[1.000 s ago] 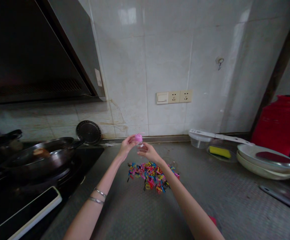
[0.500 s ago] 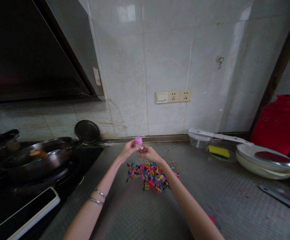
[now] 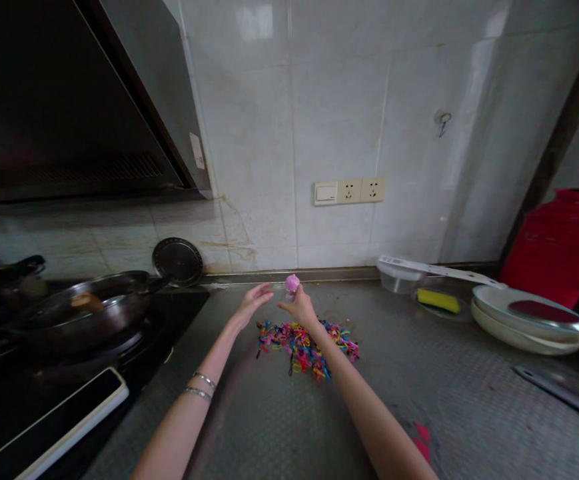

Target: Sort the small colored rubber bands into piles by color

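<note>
While the right hand (image 3: 300, 308) pinches a small bottle with a pink cap (image 3: 292, 283) between thumb and fingertips, just above the middle of the frame, the left hand (image 3: 250, 303) hovers just to the left of it with its fingers spread and loose, holding nothing and not touching the bottle. Only the pink cap shows clearly; the clear body below it is mostly hidden by the fingers. Two thin silver bracelets (image 3: 198, 386) sit on the left forearm, lower left of centre.

Directly below the hands, near the middle of the frame, a heap of small colourful elastic bands (image 3: 305, 338) lies on the grey textured countertop (image 3: 279, 427), with the right wrist passing over its upper edge. At the left of the frame a dark pan (image 3: 89, 313) rests on a black stove (image 3: 64, 393), and a round dark lid (image 3: 178, 262) leans against the tiled wall behind it. Under the range hood (image 3: 69, 100), which fills the upper left, the wall carries a switch and socket strip (image 3: 349, 191) right of centre. Toward the right edge, a clear plastic container (image 3: 396, 278) stands near a yellow sponge (image 3: 438, 300), stacked white plates (image 3: 524, 327) lie beside them, and a red container (image 3: 564, 243) stands against the far right.
</note>
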`<state>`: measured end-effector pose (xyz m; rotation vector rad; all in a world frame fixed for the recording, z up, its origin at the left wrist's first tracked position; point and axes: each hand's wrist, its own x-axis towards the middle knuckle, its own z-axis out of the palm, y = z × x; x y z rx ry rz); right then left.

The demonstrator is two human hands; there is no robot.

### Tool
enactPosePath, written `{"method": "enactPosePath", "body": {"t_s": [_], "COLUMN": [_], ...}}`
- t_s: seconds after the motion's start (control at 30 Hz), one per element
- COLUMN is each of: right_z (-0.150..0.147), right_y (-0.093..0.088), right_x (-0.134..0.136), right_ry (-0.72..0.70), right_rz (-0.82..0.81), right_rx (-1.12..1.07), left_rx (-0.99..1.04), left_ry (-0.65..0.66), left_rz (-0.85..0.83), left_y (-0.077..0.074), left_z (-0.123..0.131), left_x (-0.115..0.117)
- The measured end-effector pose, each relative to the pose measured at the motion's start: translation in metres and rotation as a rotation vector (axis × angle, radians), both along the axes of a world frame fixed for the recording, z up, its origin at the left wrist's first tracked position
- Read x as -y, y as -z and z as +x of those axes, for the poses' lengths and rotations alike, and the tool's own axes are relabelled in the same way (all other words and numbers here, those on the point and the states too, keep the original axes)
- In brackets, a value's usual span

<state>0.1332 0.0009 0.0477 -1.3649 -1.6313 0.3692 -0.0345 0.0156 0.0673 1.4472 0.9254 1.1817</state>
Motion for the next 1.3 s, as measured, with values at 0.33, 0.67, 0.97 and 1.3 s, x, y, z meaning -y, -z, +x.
{"method": "enactPosePath", "body": {"t_s": [0.33, 0.67, 0.97, 1.3], "right_z": [-0.010, -0.012, -0.014, -0.014], "right_y": [0.004, 0.008, 0.006, 0.004], "right_x": [-0.017, -0.017, -0.013, -0.011], "right_ry": [0.204, 0.303, 0.306, 0.343], "right_rz": [-0.073, -0.116, -0.198, -0.244], "right_rx": [0.204, 0.307, 0.340, 0.388], "left_rx": [-0.002, -0.044, -0.054, -0.066], "left_ry": [-0.064, -0.046, -0.012, 0.019], "left_rz": [-0.060, -0.054, -0.098, -0.121], "left_y": [0.014, 0.017, 0.020, 0.026], "left_z": [-0.008, -0.009, -0.010, -0.012], "left_x": [-0.005, -0.002, -0.001, -0.002]}}
